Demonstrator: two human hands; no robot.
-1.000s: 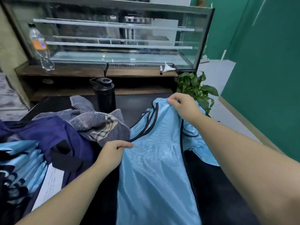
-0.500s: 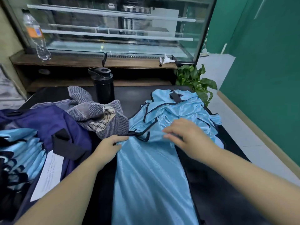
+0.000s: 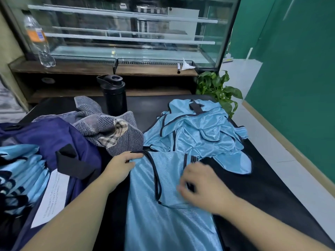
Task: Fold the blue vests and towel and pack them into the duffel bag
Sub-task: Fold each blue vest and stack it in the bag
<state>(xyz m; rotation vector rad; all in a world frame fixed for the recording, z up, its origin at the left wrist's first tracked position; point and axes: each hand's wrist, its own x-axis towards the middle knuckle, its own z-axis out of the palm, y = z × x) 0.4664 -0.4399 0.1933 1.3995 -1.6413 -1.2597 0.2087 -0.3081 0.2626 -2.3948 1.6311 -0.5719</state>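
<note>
Fingers [image 3: 135, 156] pinching vest [image 3: 163, 223] edge

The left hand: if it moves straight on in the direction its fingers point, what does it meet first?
The left hand points right, along the top edge of the flat blue vest it pinches. Going on, it would probably meet the vest's dark straps first; depth is unclear.

Both hands [image 3: 120, 166] [image 3: 204, 185] on folded vest [image 3: 163, 205] (towel [image 3: 108, 131] beside duffel bag [image 3: 49, 140]).
</note>
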